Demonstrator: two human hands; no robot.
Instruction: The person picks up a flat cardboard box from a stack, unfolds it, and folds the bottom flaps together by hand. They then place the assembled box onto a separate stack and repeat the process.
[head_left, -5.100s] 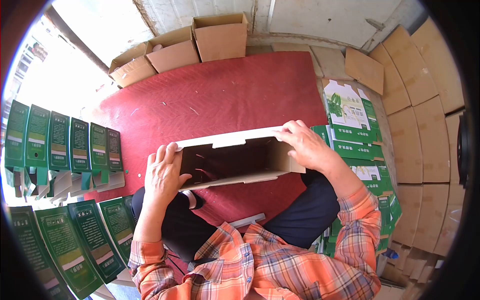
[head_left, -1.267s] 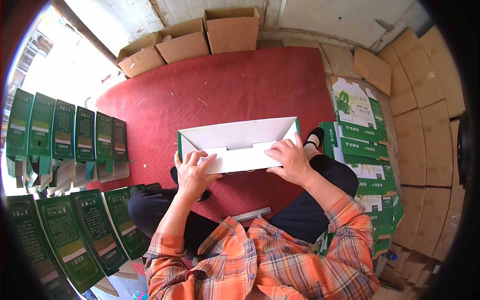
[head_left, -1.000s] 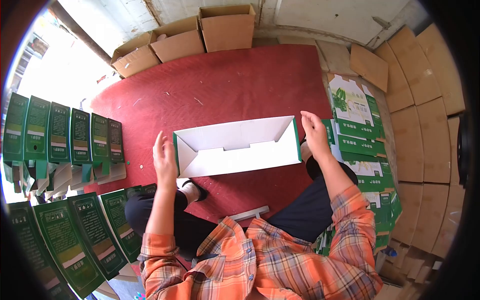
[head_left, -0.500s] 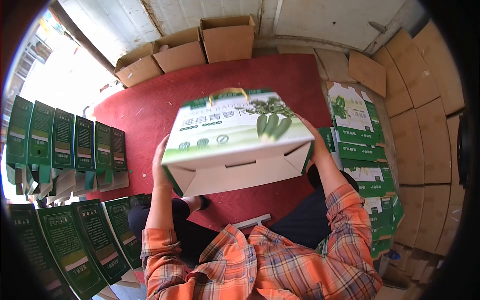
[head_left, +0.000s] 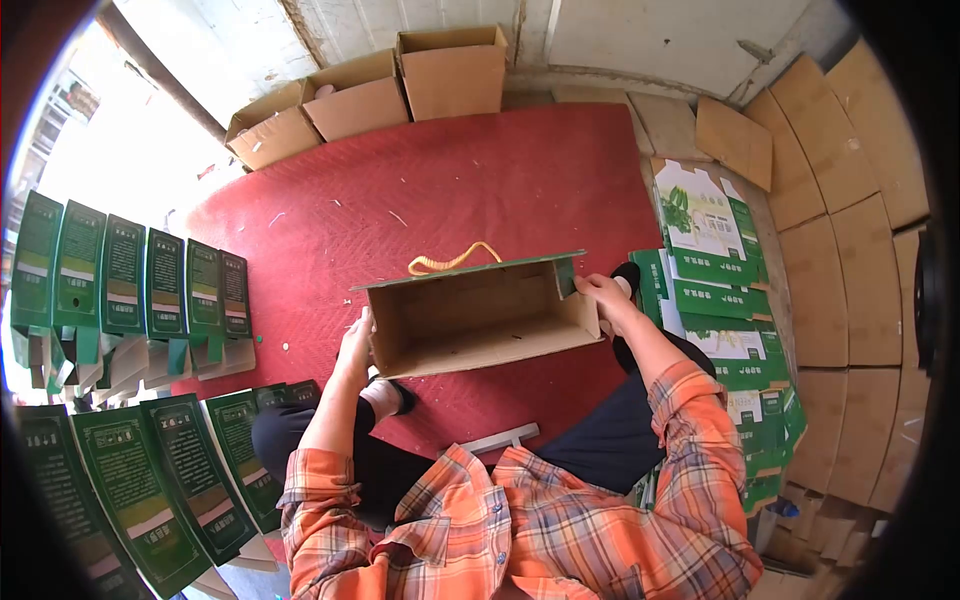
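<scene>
Between my hands is a green and white carton (head_left: 485, 315), its open side facing me so the bare brown inside shows. A yellow rope handle (head_left: 455, 260) stands up from its top edge. My left hand (head_left: 355, 345) grips the carton's left end, with some fingers hidden behind the wall. At the upper right corner, my right hand (head_left: 605, 300) holds the other end, thumb and fingers closed on the edge near a small green flap.
Green cartons (head_left: 125, 275) stand in two rows at the left. Flat printed cartons (head_left: 715, 285) are stacked at the right on the red mat (head_left: 430, 180). Open brown boxes (head_left: 455, 80) line the back; brown cardboard (head_left: 845, 290) covers the far right.
The carton has turned from its printed face and closed bottom to its open, hollow side, and sits slightly lower. Both my hands still hold its ends.
</scene>
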